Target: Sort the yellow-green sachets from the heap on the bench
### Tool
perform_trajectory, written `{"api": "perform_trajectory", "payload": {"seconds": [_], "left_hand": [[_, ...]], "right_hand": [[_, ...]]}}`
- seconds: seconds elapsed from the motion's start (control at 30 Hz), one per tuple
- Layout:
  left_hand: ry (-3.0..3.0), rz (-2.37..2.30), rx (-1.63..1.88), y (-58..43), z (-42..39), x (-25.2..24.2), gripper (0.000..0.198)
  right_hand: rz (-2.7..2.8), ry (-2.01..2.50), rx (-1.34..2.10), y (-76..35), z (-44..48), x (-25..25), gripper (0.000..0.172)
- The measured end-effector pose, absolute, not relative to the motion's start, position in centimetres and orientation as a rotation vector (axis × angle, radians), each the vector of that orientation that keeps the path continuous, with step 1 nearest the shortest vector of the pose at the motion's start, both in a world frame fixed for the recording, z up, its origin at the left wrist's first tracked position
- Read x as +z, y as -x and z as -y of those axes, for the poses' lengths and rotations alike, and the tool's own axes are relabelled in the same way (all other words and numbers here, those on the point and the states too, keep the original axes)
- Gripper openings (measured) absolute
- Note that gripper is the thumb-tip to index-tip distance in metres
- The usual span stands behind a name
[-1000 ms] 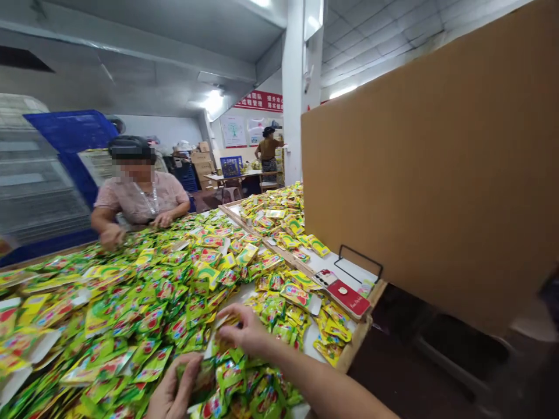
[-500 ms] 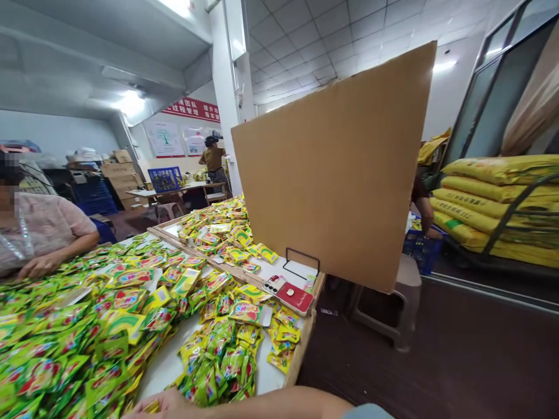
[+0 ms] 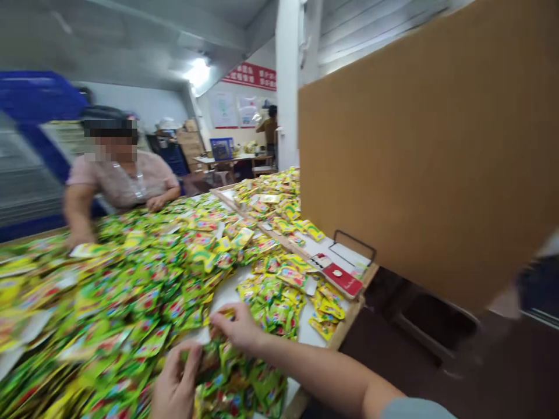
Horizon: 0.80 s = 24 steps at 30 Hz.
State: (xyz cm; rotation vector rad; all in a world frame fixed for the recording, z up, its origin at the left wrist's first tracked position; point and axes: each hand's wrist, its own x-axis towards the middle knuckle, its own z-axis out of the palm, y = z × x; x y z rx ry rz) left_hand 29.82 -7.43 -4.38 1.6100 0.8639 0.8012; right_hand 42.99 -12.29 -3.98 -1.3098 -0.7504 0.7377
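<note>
Tabletop (image 3: 227,289) under packets (image 3: 146,299) | right hand (image 3: 239,330) angled leftward, curled | left hand (image 3: 177,378) upright, curled | grips: cannot tell

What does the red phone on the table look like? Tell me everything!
The phone lies flat, back up, in line with the wooden strip, near the table edge. It looks smooth: mostly red, with a pale round mark and blurred writing. Its far end is partly whitish with dark spots. Yellow packets lie beside it; nobody touches it.
</note>
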Motion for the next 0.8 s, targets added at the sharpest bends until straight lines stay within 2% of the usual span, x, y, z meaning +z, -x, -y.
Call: {"api": "perform_trajectory", "payload": {"seconds": [0.1, 0.2, 0.33, 0.5, 0.67, 0.73, 0.8], "left_hand": [[-1.47, -0.909, 0.958, -30.5, 8.4, -3.7, 0.058], [-1.532, -0.973, 1.132, -31.1, 9.2, -3.5, 0.053], [-1.643, -1.091, 1.282, -31.3, 10.1, -3.5, 0.037], [-1.698, -1.051, 1.228, -31.2, 10.9, -3.5, 0.024], [-1.892, -0.876, 1.0, -29.4, 8.5, -1.2, 0.029], [-2.015, -1.035, 0.948, -27.3, 5.0, 0.3, 0.029], [-2.039, -1.46, 0.959, -24.5, 0.3, 1.6, 0.026]], "right_hand": [[0.751, 1.296, 0.721, -42.5, 12.5, -3.7, 0.026], [0.751, 1.24, 0.819, -41.0, 12.6, -3.8, 0.035], [0.733, 1.193, 0.945, -39.3, 13.5, -3.5, 0.048], [0.836, 1.207, 1.04, -39.5, 14.9, -1.5, 0.04], [0.934, 1.357, 0.965, -42.0, 15.4, -0.3, 0.041], [0.847, 1.429, 0.91, -43.5, 15.5, -0.5, 0.042], [0.76, 1.479, 0.878, -44.6, 15.7, -0.8, 0.042]]}}
